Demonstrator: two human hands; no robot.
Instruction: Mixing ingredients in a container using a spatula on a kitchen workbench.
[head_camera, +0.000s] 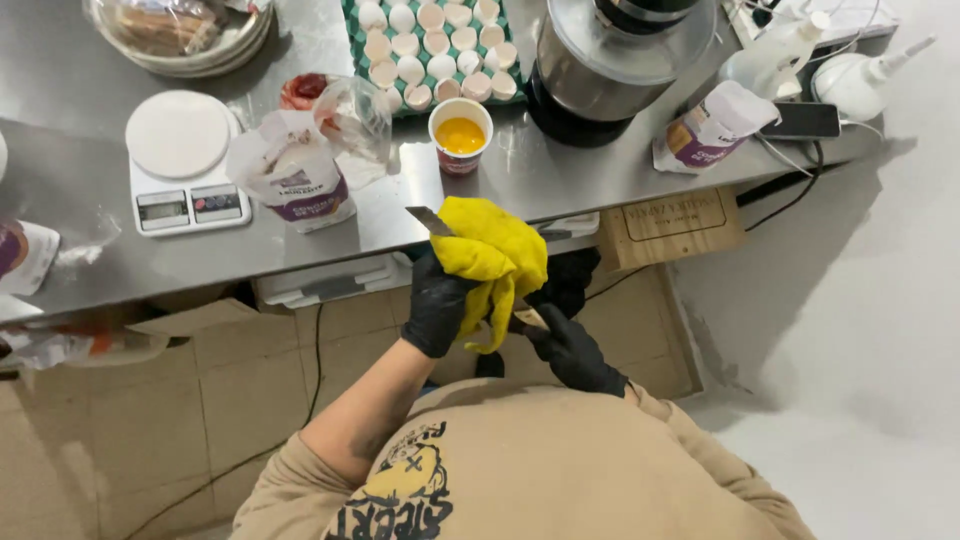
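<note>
While the yellow cloth (492, 252) is bunched around a knife (430, 220), the wiping looks only partly done: the blade's tip pokes out bare at the cloth's upper left, the rest is hidden in the folds, and how clean it is cannot be told. The left hand (437, 302), in a black glove, is closed around the cloth and blade from below; the right hand (572, 350), also gloved, grips what seems to be the knife's handle. Both are held in the air just off the table's (80, 190) near edge, about its middle. On the table I count one paper cup (460, 133) of yellow liquid near that edge, one white scale (182, 165) toward the left, one egg tray (435, 45) of mostly empty shells at the far edge, one mixer (615, 60) beside it, and two white-and-purple bags (295, 180), one by the scale, the other (710, 128) right of the mixer beside one phone (805, 120).
</note>
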